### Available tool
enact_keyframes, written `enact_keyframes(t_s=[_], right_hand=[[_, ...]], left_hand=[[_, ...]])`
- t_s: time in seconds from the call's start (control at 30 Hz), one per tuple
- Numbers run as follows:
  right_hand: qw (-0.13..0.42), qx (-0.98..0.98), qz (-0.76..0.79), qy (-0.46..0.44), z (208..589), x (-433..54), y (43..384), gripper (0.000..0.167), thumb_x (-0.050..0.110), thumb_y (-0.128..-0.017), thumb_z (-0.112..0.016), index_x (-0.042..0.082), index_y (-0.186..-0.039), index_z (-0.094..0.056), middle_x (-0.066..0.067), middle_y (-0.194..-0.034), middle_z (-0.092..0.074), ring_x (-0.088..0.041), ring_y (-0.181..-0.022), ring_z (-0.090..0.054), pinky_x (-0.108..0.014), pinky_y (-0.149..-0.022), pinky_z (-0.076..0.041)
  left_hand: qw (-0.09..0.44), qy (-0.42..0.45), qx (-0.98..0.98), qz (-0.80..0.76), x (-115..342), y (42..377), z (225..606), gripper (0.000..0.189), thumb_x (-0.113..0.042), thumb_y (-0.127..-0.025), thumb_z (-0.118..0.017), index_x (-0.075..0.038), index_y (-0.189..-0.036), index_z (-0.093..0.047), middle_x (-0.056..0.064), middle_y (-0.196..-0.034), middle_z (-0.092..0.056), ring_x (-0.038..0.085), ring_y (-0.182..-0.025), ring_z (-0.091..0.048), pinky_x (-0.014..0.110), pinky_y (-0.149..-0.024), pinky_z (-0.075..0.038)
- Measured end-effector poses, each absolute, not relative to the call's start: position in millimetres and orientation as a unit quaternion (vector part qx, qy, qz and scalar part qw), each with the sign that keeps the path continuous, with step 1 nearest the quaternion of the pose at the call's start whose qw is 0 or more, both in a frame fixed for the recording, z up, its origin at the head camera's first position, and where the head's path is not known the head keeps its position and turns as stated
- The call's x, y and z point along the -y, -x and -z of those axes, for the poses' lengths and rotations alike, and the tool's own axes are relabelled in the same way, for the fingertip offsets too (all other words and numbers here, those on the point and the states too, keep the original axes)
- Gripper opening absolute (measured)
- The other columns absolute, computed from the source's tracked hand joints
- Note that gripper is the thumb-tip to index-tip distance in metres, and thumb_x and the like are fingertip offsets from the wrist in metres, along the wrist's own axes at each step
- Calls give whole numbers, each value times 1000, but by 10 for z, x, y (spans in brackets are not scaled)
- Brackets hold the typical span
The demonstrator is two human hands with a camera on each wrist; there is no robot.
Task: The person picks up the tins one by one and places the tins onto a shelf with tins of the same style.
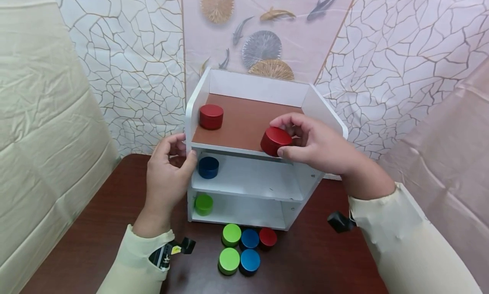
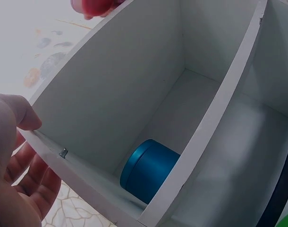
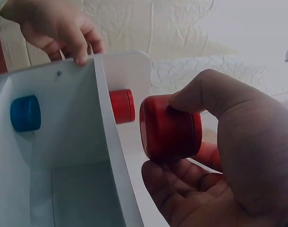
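My right hand (image 1: 311, 143) pinches a red round tin (image 1: 276, 141) between thumb and fingers, over the front edge of the brown top of a small white shelf (image 1: 244, 192). In the right wrist view this tin (image 3: 167, 127) is tilted onto its side. My left hand (image 1: 168, 171) grips the shelf's left side panel, thumb (image 2: 28, 113) at the front edge and fingers outside. A second red tin (image 1: 211, 117) stands at the left of the top. Below it are a blue tin (image 1: 208, 167) on the middle level and a green tin (image 1: 204, 204) on the lowest.
On the dark wooden table (image 1: 305, 260) in front of the shelf stand several more tins: two green (image 1: 229, 261), two blue (image 1: 250, 261) and one red (image 1: 268, 238). Patterned cloth (image 1: 141, 73) hangs behind, with plain cloth (image 1: 46, 116) at the left.
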State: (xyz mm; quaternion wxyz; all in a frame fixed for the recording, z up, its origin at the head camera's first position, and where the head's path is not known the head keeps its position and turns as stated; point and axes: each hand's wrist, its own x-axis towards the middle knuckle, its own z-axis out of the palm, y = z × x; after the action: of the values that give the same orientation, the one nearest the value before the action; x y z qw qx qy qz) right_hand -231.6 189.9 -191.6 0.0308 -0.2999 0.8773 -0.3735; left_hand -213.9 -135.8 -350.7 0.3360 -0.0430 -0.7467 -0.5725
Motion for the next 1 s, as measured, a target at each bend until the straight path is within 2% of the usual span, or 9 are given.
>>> enact_keyframes(t_s=[0.27,0.57,1.0], right_hand=[[35,-889,368,272,1837,-1777,2550,48,13,-100,-75,15,-147,-63,-12,-130,-71,-30,-114,-71,-32,-89,-64],[54,-899,377,214,1787,-1659,2758,45,20,-100,-77,24,-143,-64,-5,-137,-67,-29,-123,-69,-39,-99,-64],[56,-904,368,209,1878,-1521,2996,47,23,-102,-78,18,-146,-64,-10,-140,-67,-30,-125,-67,-41,-110,-51]], left_hand=[[337,47,747,571,1372,2141,3513,42,-19,-105,-76,-12,-145,-67,7,-118,-65,14,-106,-63,18,-89,-56],[339,53,748,568,1377,2150,3516,43,-19,-104,-77,-11,-145,-68,8,-119,-65,14,-106,-63,19,-88,-57],[337,58,751,565,1404,2164,3523,43,-20,-104,-77,-13,-146,-68,7,-118,-64,14,-106,-64,19,-89,-58]])
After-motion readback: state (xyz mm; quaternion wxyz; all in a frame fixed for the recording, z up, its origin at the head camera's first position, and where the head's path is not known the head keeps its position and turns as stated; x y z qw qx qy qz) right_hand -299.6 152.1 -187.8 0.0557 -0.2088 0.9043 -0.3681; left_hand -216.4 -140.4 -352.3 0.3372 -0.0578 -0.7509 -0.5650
